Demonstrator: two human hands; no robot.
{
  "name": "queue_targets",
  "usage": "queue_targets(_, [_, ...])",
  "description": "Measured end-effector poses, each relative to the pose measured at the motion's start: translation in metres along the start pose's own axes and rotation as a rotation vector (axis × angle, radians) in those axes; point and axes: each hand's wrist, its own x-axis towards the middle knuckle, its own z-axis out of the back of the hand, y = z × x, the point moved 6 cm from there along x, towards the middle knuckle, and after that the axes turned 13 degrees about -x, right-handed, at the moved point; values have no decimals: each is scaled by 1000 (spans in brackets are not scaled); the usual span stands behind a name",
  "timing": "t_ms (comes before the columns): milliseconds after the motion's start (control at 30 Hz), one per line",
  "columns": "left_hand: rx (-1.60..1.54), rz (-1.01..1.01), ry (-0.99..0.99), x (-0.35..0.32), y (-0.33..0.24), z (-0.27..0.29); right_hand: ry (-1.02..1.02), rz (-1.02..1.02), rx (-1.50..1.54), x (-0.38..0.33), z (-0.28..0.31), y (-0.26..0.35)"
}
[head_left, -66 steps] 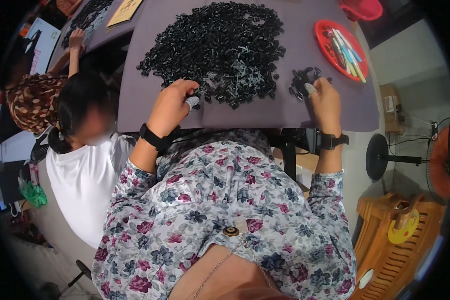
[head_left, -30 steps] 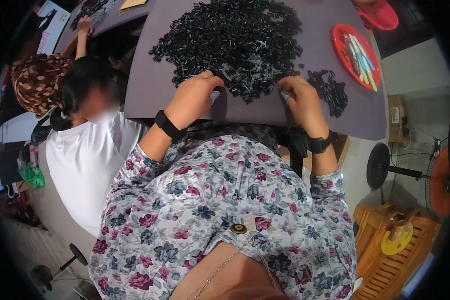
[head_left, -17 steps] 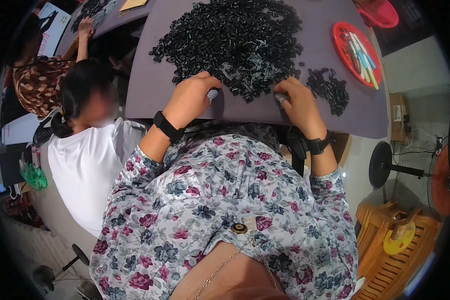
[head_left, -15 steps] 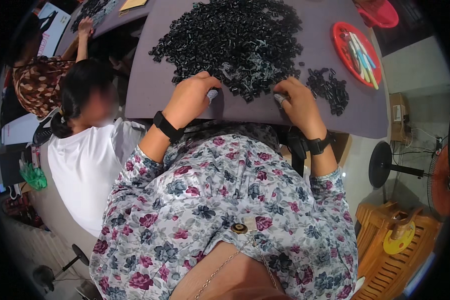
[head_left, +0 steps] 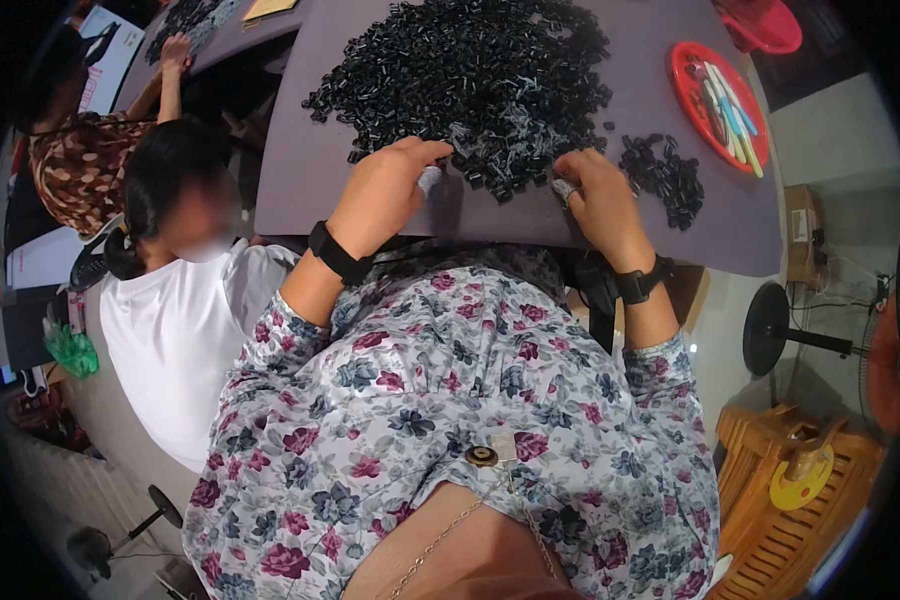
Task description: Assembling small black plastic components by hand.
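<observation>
A broad heap of small black tube-shaped pieces [head_left: 470, 80] lies on the table, with greyish-white strands or bits mixed in at its near side. At the heap's near left edge is my left hand [head_left: 385, 190], its fingers bent inward and a grey wrap on one fingertip. My right hand [head_left: 602, 200] curls at the near right edge, also with a grey-wrapped finger. Both hands look closed in a pinch; whatever lies between the fingertips is too small or hidden to make out. Just right of my right hand sits a smaller pile of black pieces [head_left: 663, 180].
A red round tray [head_left: 682, 85] with pens or slim tools stands on the purple-grey table [head_left: 305, 190] at right. A co-worker in white [head_left: 170, 330] sits close on my left; another person [head_left: 80, 180] works beyond. A fan [head_left: 767, 330] and orange-brown chair [head_left: 780, 500] are at right.
Both hands stay at the heap's near edge with small finger movements; the left fingertips reach slightly further over. The whole view has shifted slightly.
</observation>
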Motion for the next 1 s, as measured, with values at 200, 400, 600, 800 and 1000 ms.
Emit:
queue_targets(200, [31, -169, 161, 18, -42, -44, -5, -22, 112, -8, 2, -7])
queue_targets(400, [179, -228, 189, 30, -35, -56, -98, -161, 380, -22, -3, -32])
queue_targets(600, [211, -234, 126, 29, -34, -44, -87, -99, 261, -22, 7, -25])
queue_targets(800, [180, -260, 159, 36, -48, -59, -124, -29, -2, -15, 4, 0])
queue_targets(1000, [218, -304, 178, 44, -49, -71, -126, -23, -7, -18, 1, -1])
